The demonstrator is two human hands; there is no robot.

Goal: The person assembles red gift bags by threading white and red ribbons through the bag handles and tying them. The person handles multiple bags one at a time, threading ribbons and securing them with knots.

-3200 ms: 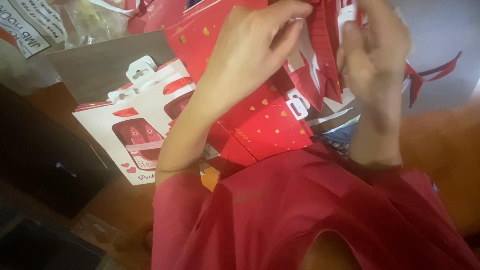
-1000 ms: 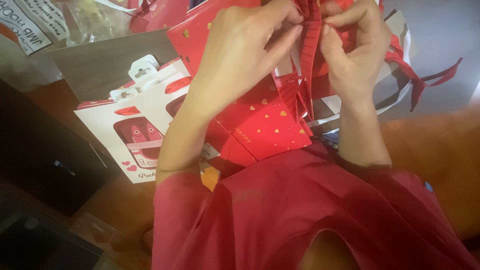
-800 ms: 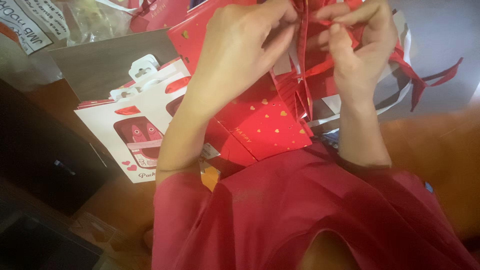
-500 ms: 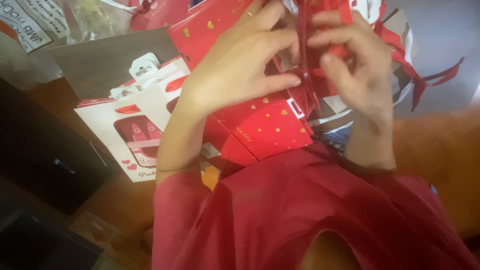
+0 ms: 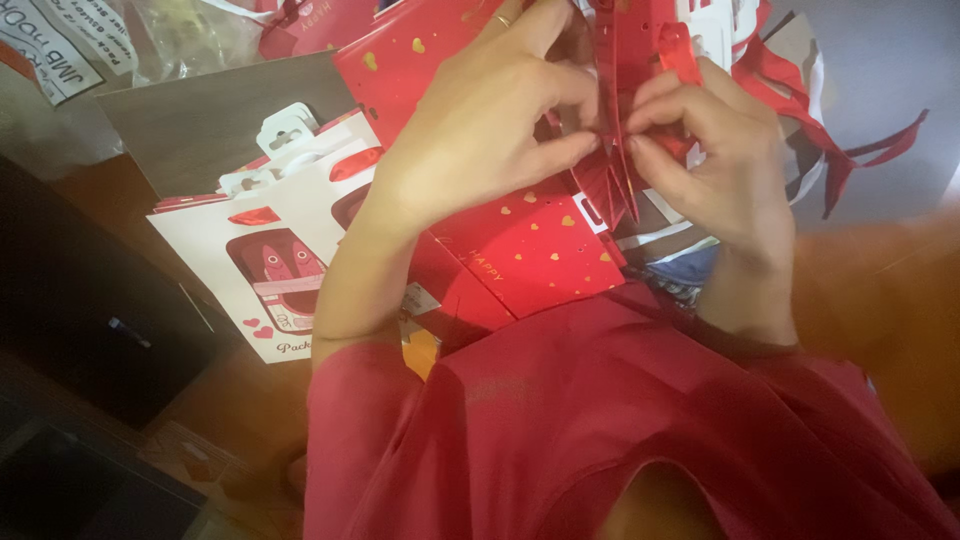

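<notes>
My left hand (image 5: 480, 130) pinches the folded edge of a red paper gift bag (image 5: 540, 240) with small gold hearts, held up in front of me. My right hand (image 5: 720, 160) pinches the same folded red edge from the other side, with a red ribbon (image 5: 680, 50) running under its fingers. Both hands meet near the top middle of the view, fingertips almost touching. The bag's top is hidden behind the hands.
A stack of white flat packages with red windows (image 5: 270, 250) lies to the left on a brown table (image 5: 880, 290). Grey card (image 5: 200, 120) lies behind it. More red ribbons (image 5: 860, 150) trail at the right. A dark box (image 5: 80, 290) sits at the left. My red shirt (image 5: 620, 430) fills the foreground.
My right hand has come in from apart to meet the left at the bag's folded edge, and both hands have shifted slightly lower while working the ribbon.
</notes>
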